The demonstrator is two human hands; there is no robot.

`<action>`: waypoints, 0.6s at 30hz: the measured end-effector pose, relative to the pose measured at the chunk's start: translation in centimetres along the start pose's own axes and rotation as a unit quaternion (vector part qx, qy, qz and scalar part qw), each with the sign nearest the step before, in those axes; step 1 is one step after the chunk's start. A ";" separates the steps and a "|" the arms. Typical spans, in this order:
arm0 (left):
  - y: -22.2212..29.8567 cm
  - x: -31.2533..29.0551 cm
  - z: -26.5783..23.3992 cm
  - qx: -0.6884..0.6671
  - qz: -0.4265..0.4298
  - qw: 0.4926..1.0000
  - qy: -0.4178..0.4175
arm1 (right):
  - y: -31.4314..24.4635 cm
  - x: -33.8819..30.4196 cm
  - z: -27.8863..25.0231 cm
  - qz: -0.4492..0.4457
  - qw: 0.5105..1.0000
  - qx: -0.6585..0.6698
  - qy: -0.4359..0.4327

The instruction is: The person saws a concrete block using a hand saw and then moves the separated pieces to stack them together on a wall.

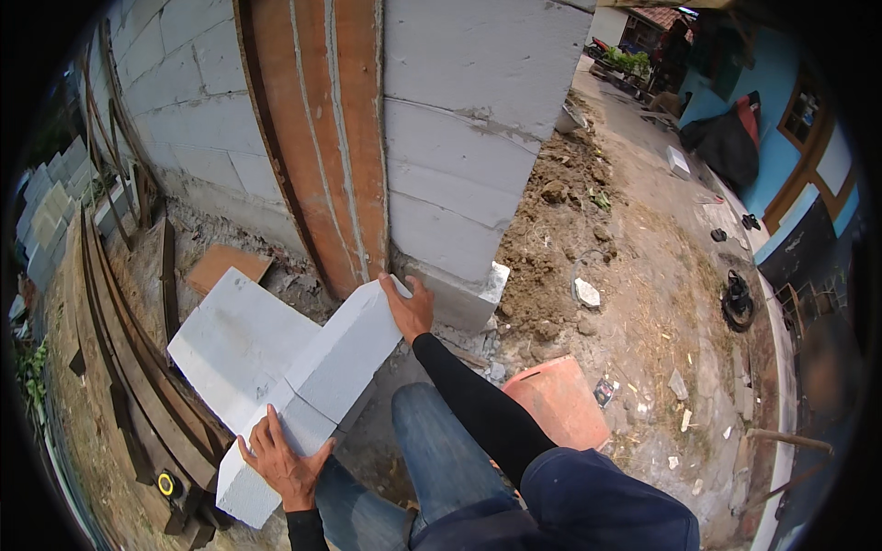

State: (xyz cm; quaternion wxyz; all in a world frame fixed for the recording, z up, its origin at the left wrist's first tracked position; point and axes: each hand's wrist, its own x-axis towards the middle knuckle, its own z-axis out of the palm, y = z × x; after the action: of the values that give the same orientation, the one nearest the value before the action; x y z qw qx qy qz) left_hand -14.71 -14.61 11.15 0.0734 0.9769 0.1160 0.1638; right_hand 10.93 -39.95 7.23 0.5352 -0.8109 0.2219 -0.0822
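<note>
A long white aerated concrete block (pixel 344 354) lies slantwise in front of my knees, with a dark line across it nearer its lower left end. My left hand (pixel 287 464) grips that near end, fingers spread over the top and thumb at the side. At the far end, my right hand (pixel 411 310) is closed over the edge, close to the foot of the wall. Beneath or against the long block is a wider, flat white block (pixel 243 335) with grey smudges. Whether the two touch along their whole length I cannot tell.
A brown wooden board (pixel 317 138) stands upright between grey block walls (pixel 450 174). Long planks (pixel 138 367) lie at left, bearing a yellow-black tape measure (pixel 168 484). An orange tub (pixel 559 404) sits right of my knee, near heaped soil (pixel 551 248).
</note>
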 end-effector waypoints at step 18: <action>-20.8 -6.3 -2.8 -0.779 -0.498 0.366 -0.109 | 0.1 3.3 -0.3 -0.005 0.988 -0.046 -0.148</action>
State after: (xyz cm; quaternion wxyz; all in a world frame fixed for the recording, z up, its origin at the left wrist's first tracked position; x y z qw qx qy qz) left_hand -25.63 4.12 8.14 0.8817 0.2608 0.3931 0.0070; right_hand 13.68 -41.76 6.90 0.5241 -0.8388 0.1399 0.0463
